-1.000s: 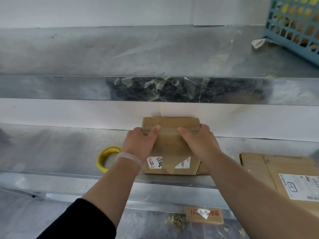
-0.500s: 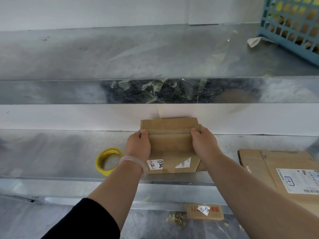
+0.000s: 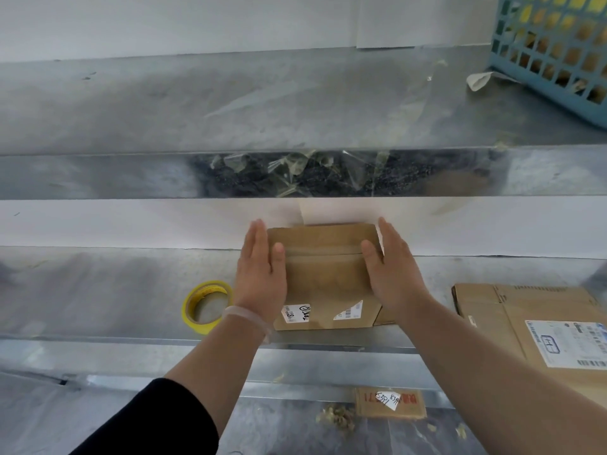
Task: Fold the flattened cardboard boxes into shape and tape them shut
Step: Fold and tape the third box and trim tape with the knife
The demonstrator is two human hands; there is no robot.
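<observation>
— Where is the box [image 3: 325, 277]?
— Centre of the frame, on the metal bench [image 3: 98, 290]; its far side is at the white wall [image 3: 131, 224]; the top flaps are down, with a seam across them; two white labels sit near its lower edge.
— And the hands?
— One on each side; the left hand [image 3: 261, 277] lies flat along the box's left side, fingers straight and together, thumb resting on the top; the right hand [image 3: 394, 274] mirrors it on the right side, fingers straight, thumb on the top too; neither curls round anything.
— Any tape?
— A yellow tape roll [image 3: 206, 307] lies flat just left of the left wrist, apart from the box; a pale wristband [image 3: 244, 318] circles that wrist.
— What else?
— A flat box [image 3: 525, 326] with a printed label at the right edge; a blue basket [image 3: 551, 50] at upper right on the shelf [image 3: 164, 103] above; clear tape strips hang from that shelf's front edge; a cardboard scrap [image 3: 391, 402] lies lower down, below the bench.
</observation>
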